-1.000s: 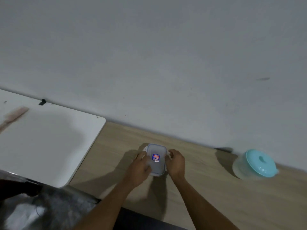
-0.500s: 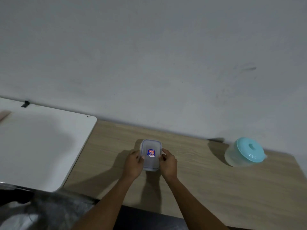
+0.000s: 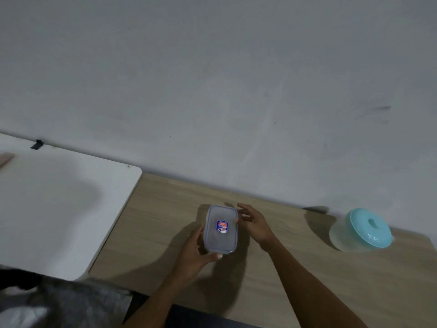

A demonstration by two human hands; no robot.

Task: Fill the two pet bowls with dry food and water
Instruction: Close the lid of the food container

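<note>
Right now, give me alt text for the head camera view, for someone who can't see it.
A person's left hand grips a clear, lidded rectangular container with a sticker at a wooden table, while the right hand hovers open by its right edge. A round container with a teal lid sits further right; a white table adjoins on the left.

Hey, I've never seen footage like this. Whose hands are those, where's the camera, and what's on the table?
There is no machine here: these are a person's two bare hands. Every picture comes from a wide-angle camera worn on the head, looking down. The left hand grips a clear rectangular lidded container with a sticker on top, over a wooden table. The right hand is open beside its far corner; contact is unclear. To the right stands a round container with a teal lid. A white table adjoins on the left.
</note>
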